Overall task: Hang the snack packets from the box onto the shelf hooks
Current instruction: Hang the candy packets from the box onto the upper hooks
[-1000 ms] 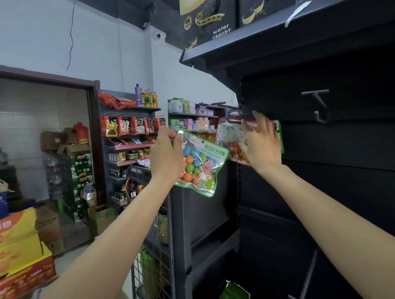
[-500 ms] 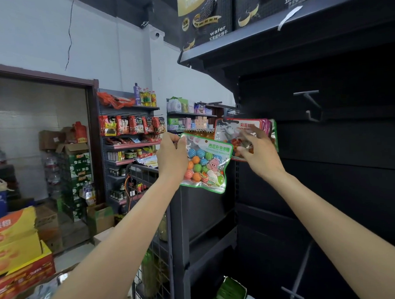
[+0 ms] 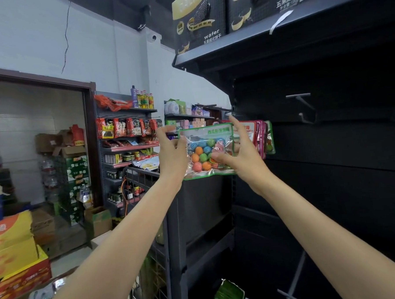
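Both hands hold one packet up at the shelf.
Left hand (image 3: 172, 154) pinches the green packet's (image 3: 207, 151) left edge; right hand (image 3: 242, 155) grips its right side, forefinger extended.

head view looks forward, close to the dark shelf (image 3: 331, 188).

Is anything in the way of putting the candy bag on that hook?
Nothing visible. Both hands, left and right, hold the candy bag in front of the packets already hanging. The hook's tip is hidden behind them.
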Available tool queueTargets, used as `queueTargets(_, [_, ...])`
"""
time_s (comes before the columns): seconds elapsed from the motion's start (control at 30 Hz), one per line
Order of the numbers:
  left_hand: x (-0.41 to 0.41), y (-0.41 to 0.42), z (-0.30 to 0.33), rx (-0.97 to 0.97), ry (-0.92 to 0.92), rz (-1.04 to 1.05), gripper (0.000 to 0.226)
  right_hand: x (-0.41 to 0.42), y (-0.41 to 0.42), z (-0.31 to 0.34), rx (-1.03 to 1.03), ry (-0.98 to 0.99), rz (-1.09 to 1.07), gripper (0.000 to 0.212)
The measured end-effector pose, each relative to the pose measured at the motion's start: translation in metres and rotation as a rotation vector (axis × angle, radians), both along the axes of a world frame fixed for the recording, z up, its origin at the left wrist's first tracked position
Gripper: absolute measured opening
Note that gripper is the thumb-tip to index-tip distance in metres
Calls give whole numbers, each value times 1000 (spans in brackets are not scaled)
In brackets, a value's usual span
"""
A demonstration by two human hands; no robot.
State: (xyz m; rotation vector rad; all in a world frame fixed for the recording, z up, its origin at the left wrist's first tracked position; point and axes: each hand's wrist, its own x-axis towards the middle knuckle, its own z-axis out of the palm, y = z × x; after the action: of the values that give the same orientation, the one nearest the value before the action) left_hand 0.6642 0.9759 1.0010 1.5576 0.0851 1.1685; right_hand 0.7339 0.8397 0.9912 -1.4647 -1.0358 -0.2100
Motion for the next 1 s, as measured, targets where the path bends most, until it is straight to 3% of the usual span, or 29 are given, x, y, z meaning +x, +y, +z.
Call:
queueTargets(0.13, [-4, -1, 0, 478, 161, -51, 44, -4, 4, 3, 95, -154, -148, 73])
queueTargets(0.2, [-1, 0, 3, 595, 260, -1, 50, -1, 6, 5, 95, -175, -207, 67])
queueTargets(0.53, [21, 0, 3, 556, 311, -15, 56, 6, 7, 12, -26, -171, -334, 63])
queueTargets(0.8, [27, -1, 8, 438, 258, -27, 49, 6, 9, 21, -69, -185, -380, 65])
queueTargets(1.0, [28, -1, 16, 470, 266, 7, 41, 5, 9, 27, -105, -172, -414, 67])
